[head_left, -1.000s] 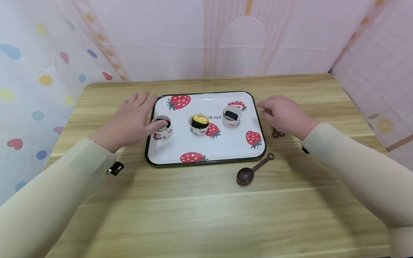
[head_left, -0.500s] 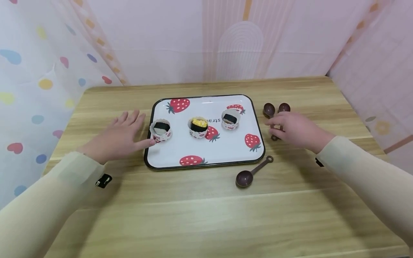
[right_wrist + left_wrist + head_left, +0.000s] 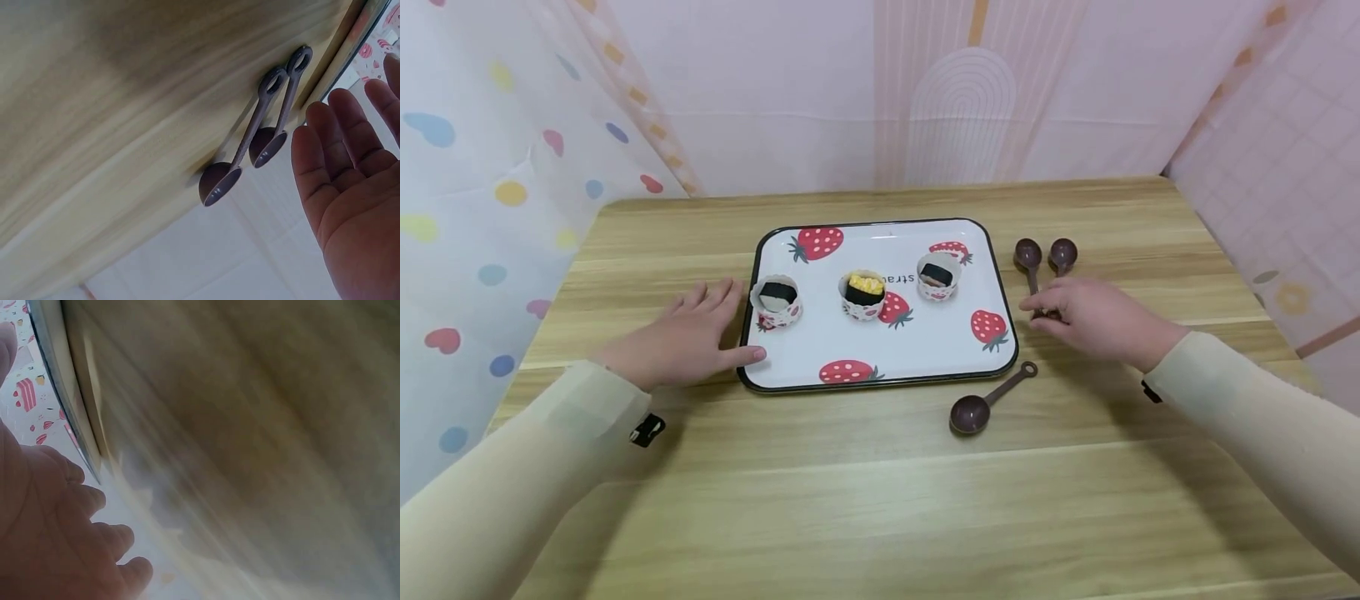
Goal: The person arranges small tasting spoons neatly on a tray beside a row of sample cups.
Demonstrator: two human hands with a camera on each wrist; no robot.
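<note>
My left hand [image 3: 688, 342] lies beside the left edge of a white strawberry-print tray [image 3: 917, 358], fingers spread and thumb reaching over the black rim. In the left wrist view this hand [image 3: 50, 519] holds nothing. On the tray stand three paper cups with sushi: one with white rice and a black band [image 3: 777, 296], one topped yellow [image 3: 865, 292], one with a black band [image 3: 937, 277]. My right hand [image 3: 1101, 321] hovers by two brown measuring spoons [image 3: 1028, 252], covering part of their handles in the head view. In the right wrist view its fingers [image 3: 340, 134] are extended, apart from the spoons.
A third, larger brown measuring spoon [image 3: 970, 414] lies in front of the tray, its handle angled toward the tray's front right corner. The wooden table [image 3: 880, 517] is backed by patterned cloth curtains [image 3: 820, 100] along its far and left sides.
My left hand has drawn back from over the left cup to the tray's left edge. My right hand has moved right and nearer to me, uncovering both spoon bowls. Tray and cups stay put.
</note>
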